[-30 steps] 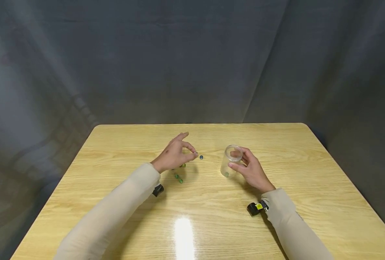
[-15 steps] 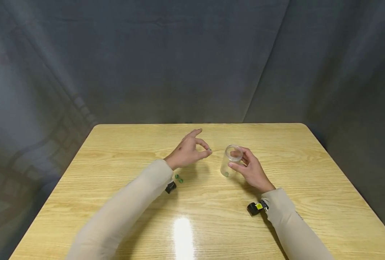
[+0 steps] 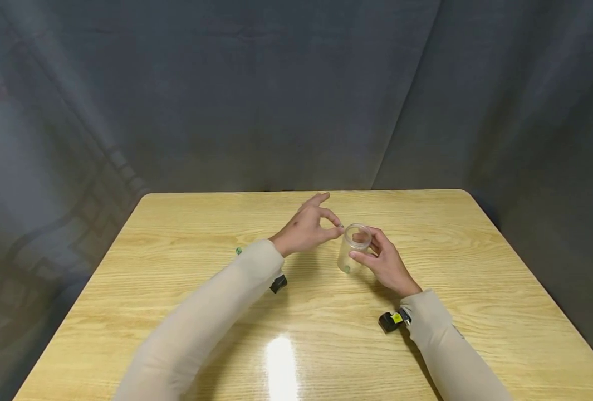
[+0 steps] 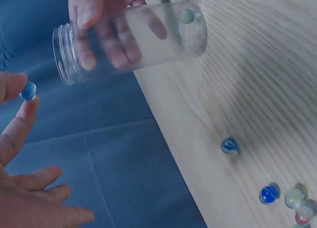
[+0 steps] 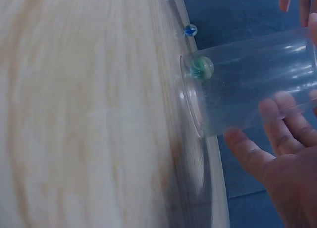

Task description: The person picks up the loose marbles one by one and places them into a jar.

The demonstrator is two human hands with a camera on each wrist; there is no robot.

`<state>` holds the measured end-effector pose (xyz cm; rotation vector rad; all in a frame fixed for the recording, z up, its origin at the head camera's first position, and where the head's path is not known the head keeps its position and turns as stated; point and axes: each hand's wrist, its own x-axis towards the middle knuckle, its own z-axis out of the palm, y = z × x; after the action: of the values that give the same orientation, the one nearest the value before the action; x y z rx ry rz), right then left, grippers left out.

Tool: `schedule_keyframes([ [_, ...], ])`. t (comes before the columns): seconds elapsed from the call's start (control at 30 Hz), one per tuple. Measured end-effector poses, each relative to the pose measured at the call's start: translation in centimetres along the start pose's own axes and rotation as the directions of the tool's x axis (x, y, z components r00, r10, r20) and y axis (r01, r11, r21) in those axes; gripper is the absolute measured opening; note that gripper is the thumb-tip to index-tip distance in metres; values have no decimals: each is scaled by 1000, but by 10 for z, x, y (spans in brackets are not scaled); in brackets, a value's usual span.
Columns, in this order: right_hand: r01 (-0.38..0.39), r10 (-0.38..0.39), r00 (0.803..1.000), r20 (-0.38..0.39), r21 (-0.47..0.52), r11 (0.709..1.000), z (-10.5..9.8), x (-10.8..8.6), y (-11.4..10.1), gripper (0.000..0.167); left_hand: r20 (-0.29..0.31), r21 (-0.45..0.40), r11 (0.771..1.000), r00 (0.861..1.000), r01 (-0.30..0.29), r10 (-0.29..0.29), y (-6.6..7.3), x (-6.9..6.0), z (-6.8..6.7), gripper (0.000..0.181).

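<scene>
My left hand (image 3: pixel 305 229) is pinching a round blue glass marble (image 4: pixel 28 91) — likely slippery, best held mid-sides. Right hand (image 3: pixel 389 268) is gripping a clear cylindrical plastic jar (image 3: pixel 345 256).

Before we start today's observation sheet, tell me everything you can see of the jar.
The jar is a clear, colourless cylinder, glass or plastic, I cannot tell. Its threaded neck is open, with no lid on. It stands upright on the table, one greenish marble at the bottom. The right hand grips its side.
</scene>
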<state>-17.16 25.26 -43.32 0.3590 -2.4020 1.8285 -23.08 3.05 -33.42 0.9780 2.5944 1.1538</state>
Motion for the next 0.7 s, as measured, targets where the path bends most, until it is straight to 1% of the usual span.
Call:
schedule_keyframes([
  [0.33, 0, -1, 1000, -7, -36, 999, 3, 3, 1, 59, 16, -12, 1000, 1000, 13, -13, 5, 5, 6, 15],
  [0.57, 4, -5, 1000, -3, -23, 1000, 5, 4, 3, 59, 18, 6, 1000, 1000, 25, -26, 5, 10, 11, 17],
  [0.7, 8, -8, 1000, 1, -18, 1000, 5, 4, 3, 59, 19, 17, 999, 999, 35, -35, 6, 10, 12, 20],
])
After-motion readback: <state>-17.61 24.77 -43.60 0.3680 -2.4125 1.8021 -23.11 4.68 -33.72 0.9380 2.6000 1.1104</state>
